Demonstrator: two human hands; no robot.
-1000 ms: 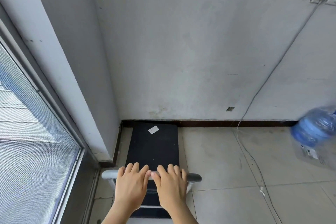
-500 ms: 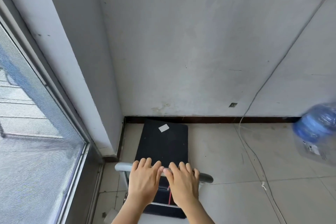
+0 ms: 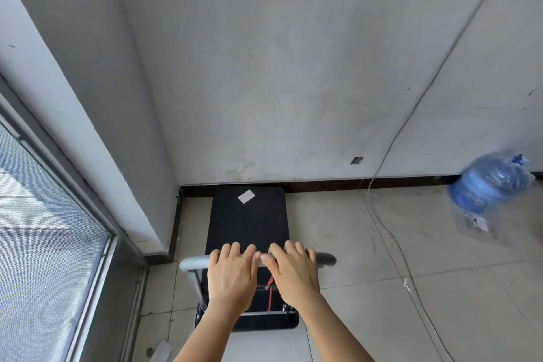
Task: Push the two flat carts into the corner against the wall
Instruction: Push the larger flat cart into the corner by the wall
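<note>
A black flat cart [image 3: 248, 219] stands on the tiled floor, its far edge touching the dark baseboard [image 3: 323, 185] of the back wall, a little right of the corner. A white label [image 3: 246, 196] lies on its deck. My left hand [image 3: 232, 276] and my right hand [image 3: 293, 272] sit side by side, fingers curled over the grey handle bar [image 3: 192, 262]. A red strap [image 3: 269, 291] hangs below the handle. Only one cart is in view.
A pillar [image 3: 97, 114] forms the left side of the corner, with a window [image 3: 38, 244] beside it. A blue water jug [image 3: 493, 194] lies at the right by the wall. A thin white cable [image 3: 393, 232] runs down the wall and across the floor.
The cart has rolled forward until its far edge meets the baseboard. My view has shifted so the cart sits further right in the frame. Both hands stay on the handle.
</note>
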